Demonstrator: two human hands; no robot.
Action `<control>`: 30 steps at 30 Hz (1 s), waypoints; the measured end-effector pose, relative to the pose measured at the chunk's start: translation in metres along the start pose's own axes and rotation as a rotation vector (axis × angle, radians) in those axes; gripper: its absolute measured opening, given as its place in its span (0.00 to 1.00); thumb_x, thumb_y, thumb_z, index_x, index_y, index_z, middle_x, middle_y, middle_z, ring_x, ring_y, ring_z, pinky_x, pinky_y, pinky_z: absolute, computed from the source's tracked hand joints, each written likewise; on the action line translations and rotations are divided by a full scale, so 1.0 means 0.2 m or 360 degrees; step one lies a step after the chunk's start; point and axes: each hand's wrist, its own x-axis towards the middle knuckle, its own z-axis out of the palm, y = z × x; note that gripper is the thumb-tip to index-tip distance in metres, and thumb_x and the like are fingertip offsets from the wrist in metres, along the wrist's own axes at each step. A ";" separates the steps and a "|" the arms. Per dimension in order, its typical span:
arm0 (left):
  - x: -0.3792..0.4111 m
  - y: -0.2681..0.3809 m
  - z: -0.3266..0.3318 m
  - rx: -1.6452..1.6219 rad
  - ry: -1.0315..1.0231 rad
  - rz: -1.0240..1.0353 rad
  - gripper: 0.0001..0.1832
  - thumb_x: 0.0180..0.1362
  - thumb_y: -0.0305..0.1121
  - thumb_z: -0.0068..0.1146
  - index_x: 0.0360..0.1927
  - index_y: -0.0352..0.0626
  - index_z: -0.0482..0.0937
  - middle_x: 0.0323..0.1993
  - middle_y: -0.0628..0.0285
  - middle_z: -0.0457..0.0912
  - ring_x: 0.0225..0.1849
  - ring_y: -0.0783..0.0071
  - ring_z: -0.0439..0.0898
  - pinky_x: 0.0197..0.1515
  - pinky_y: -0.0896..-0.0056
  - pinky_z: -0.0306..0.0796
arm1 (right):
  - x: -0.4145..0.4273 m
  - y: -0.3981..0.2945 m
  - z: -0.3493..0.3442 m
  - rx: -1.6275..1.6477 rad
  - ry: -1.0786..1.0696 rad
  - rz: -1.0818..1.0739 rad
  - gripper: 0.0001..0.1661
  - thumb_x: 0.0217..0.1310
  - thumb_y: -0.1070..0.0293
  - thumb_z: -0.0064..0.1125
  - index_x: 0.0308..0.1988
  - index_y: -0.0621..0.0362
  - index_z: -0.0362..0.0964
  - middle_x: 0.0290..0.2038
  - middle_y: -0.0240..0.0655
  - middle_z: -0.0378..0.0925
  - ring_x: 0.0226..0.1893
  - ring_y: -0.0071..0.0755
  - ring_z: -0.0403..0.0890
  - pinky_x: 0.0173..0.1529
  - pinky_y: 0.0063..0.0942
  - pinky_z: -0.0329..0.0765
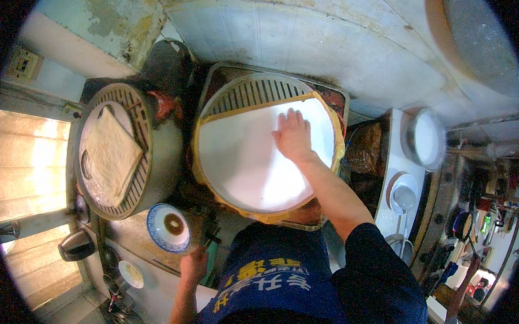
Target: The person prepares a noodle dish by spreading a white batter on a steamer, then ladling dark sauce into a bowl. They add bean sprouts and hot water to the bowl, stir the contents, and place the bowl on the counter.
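Observation:
In front of me a round steamer pot holds a smooth white sheet or cloth [237,154] stretched across most of its mouth, with a yellowish cloth edge [196,165] around the rim. My right hand [294,136] lies over the right part of the white surface, palm down, fingers spread, nothing visible in it. Slots of a rack [256,91] show behind the straight far edge. Low on the left, my left hand [194,264] is closed just below a blue-and-white bowl [154,238] with a little brown liquid; a dark-ended thing beside the hand is unclear.
On the left stands a large metal pot [165,167] with a slotted top and a folded cloth [111,156]. A small bowl [131,274] sits nearer me. At right are a metal basin [425,140] and a ladle [404,198]. Another person's arm [462,288] shows at far right.

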 end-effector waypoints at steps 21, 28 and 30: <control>0.08 0.04 -0.04 -0.0034 -0.0020 0.0167 0.13 0.64 0.40 0.56 0.43 0.45 0.85 0.38 0.43 0.85 0.40 0.39 0.83 0.42 0.43 0.76 | -0.68 -0.16 -0.04 -0.0071 -0.0395 -0.0018 0.41 0.75 0.46 0.45 0.71 0.66 0.54 0.73 0.61 0.49 0.74 0.64 0.54 0.72 0.63 0.59; 0.10 -0.06 -0.01 0.0098 0.0005 0.0195 0.13 0.62 0.39 0.58 0.45 0.45 0.85 0.34 0.44 0.85 0.38 0.40 0.83 0.39 0.45 0.77 | -0.53 0.00 0.02 -0.0024 0.0047 0.0085 0.40 0.67 0.50 0.58 0.68 0.65 0.62 0.71 0.60 0.55 0.72 0.65 0.56 0.68 0.67 0.61; 0.08 -0.06 0.00 -0.0078 0.0164 0.0305 0.12 0.62 0.39 0.59 0.45 0.46 0.85 0.32 0.45 0.85 0.37 0.40 0.83 0.39 0.46 0.77 | -0.44 -0.04 -0.03 -0.0021 0.0085 0.0035 0.42 0.66 0.51 0.61 0.68 0.66 0.60 0.70 0.59 0.56 0.71 0.64 0.58 0.67 0.66 0.62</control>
